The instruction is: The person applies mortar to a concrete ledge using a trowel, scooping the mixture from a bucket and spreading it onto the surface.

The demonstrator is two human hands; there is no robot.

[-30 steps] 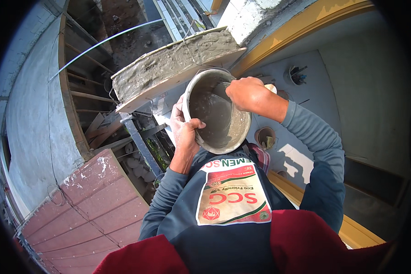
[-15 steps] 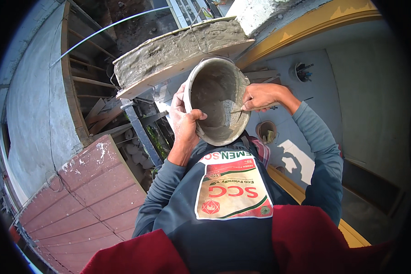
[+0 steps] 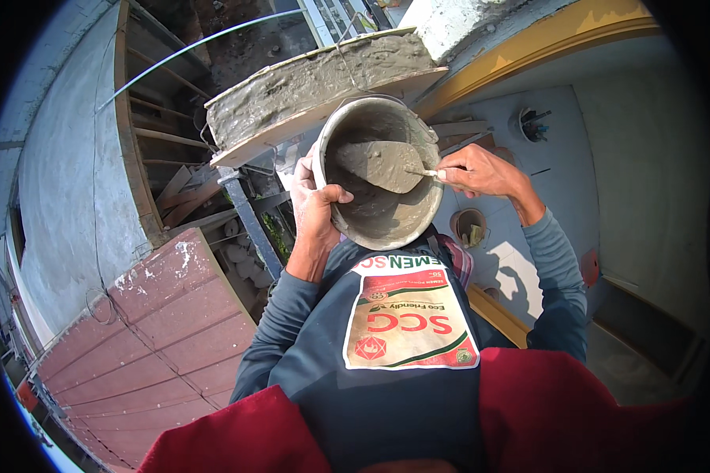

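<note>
My left hand [image 3: 315,206] grips the left rim of a round, cement-stained bucket [image 3: 386,229], thumb inside and fingers outside. My right hand [image 3: 485,173] is closed on the short handle of a trowel [image 3: 375,164] at the bucket's right side. The trowel's blade lies flat over the bucket's inside, covered in wet grey mortar. Below the blade, grey residue coats the bucket's wall and bottom. Just beyond the bucket is a ledge of wet grey mortar [image 3: 315,88] edged with boards, with wire over it.
A yellow-edged opening [image 3: 544,49] at the right drops to a tiled floor with buckets [image 3: 468,228]. A maroon panelled surface [image 3: 154,343], a pale wall [image 3: 83,181], loose timber, a dark metal beam [image 3: 252,225] and a thin pipe [image 3: 197,49] occupy the left.
The trowel has risen from deep in the bucket and now carries a load of mortar on its upturned blade. My right hand has shifted rightward and down since a second ago.
</note>
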